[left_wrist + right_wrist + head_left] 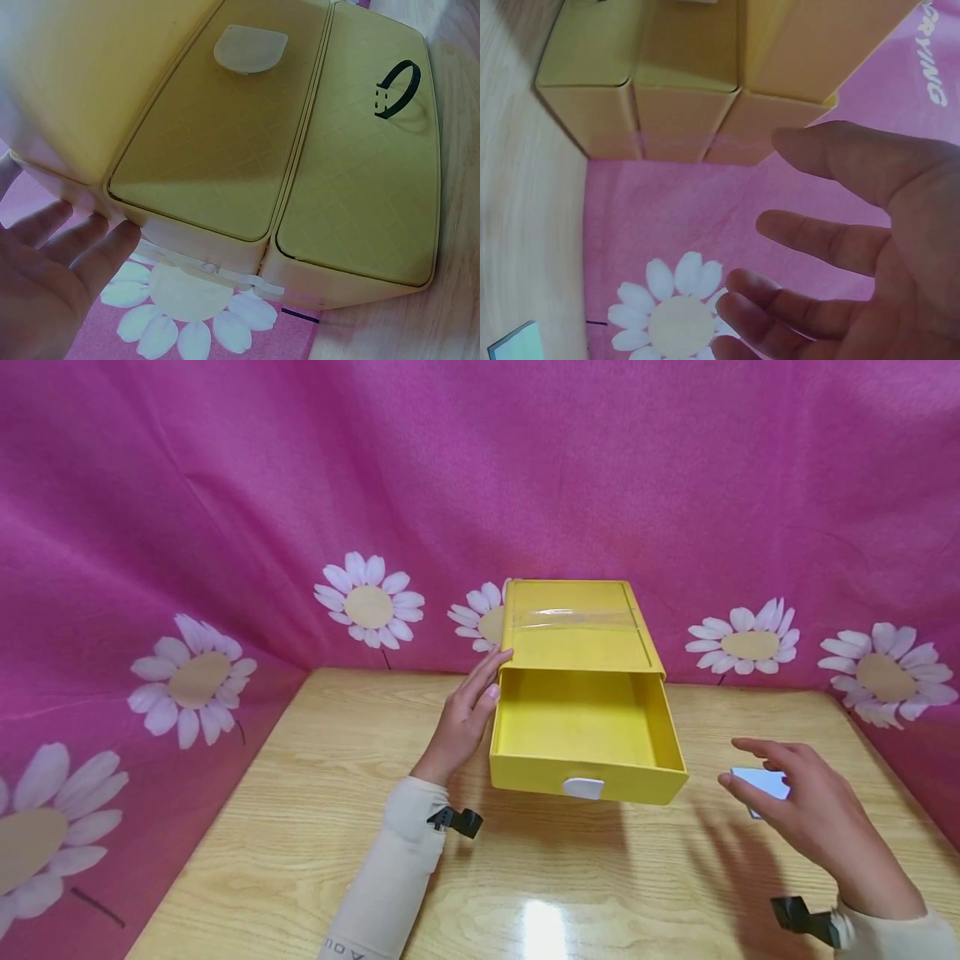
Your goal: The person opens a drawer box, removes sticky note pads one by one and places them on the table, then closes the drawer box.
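A yellow drawer unit [573, 647] stands at the back of the table, its top drawer [517, 772] pulled out, with a white tab handle [583, 788] on the front. No contents show inside the drawer. My left hand [467, 718] rests its straight fingers against the unit's left side, near the top drawer's opening; its fingertips [124, 232] touch the side wall in the left wrist view. My right hand [817, 802] hovers with spread, slightly bent fingers, holding nothing. Below it, a flat light blue rectangular object [763, 782] lies on the table, partly hidden by that hand.
Under the top drawer are two closed drawers: the middle one [217, 135] has a white tab, the lowest [367, 165] a black loop handle [405, 90]. Clear tape [573, 619] crosses the unit's top. A pink daisy-print cloth [480, 468] hangs behind the wooden table [315, 777].
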Demonstrator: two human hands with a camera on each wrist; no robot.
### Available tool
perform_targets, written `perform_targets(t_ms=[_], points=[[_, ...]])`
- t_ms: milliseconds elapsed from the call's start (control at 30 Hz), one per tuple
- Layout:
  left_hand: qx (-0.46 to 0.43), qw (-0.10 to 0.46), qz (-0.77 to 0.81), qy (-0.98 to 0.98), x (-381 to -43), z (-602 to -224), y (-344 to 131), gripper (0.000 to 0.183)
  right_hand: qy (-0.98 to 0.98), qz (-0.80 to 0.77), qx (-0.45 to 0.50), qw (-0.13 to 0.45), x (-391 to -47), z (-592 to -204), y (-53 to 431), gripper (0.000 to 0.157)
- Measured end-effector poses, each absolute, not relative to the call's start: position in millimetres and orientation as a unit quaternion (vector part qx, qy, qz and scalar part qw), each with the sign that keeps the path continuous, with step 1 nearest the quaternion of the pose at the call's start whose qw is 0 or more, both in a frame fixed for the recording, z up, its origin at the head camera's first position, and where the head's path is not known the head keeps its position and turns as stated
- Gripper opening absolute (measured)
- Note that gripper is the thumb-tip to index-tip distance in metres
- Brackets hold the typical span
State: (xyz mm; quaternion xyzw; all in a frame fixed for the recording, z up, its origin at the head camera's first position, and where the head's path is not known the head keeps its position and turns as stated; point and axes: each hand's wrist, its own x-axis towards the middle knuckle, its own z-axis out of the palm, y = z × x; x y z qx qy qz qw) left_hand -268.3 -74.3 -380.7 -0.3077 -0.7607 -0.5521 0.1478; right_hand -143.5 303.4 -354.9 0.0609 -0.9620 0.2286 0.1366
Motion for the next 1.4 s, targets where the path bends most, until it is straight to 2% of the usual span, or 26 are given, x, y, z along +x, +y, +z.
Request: perform_targets(t_ms=[667, 933, 1233, 1400], points=[[-0.308, 0.15, -0.556, -0.758, -266, -379, -74, 0.046, -0.941, 0.24, 0.117, 0.207, -129, -342, 285, 0.05], [-0.305, 0.146, -0.556, -0.759, -267, -379, -75, 0.047, -0.933, 0.261, 0.131, 0.211, -115, -330, 270, 0.051], [-0.308, 0.149, -0.553, -0.76, -267, -378, -75, 0.046, -0.926, 0.266, 0.135, 0.231, -102, -321, 258, 0.043], [-0.31, 0.15, -0.552, -0.76, -266, -378, -75, 0.046, -0.912, 0.265, 0.173, 0.26, -99, -321, 252, 0.047]])
